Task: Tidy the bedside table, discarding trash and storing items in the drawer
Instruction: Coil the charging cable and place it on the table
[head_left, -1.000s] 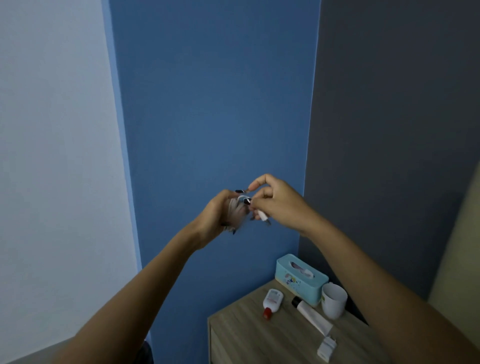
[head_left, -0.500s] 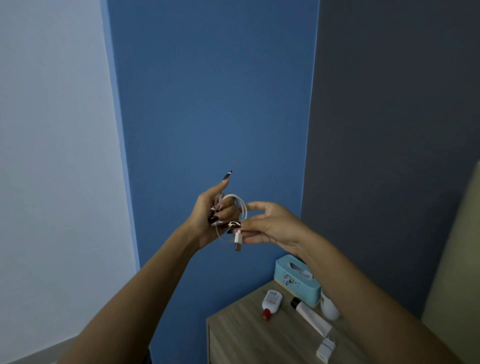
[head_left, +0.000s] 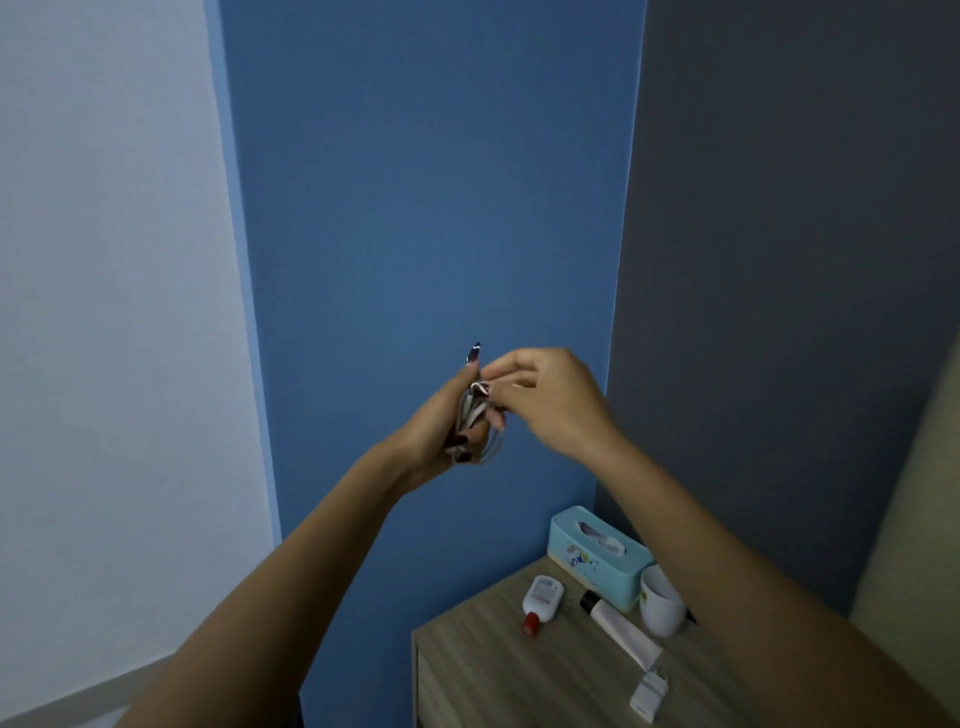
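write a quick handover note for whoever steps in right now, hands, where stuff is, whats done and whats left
Left hand: raised in front of the blue wall, closed around a coiled white cable.
Right hand: at the top of the coil, fingers pinching the cable.
On the bedside table: teal tissue box at the back, white mug beside it, small red-capped bottle lying down, white tube lying down, white charger plug near the front.
Done: cable gathered into a coil.
Left: stow the cable, clear the table items. Drawer looks shut; no trash bin in view.
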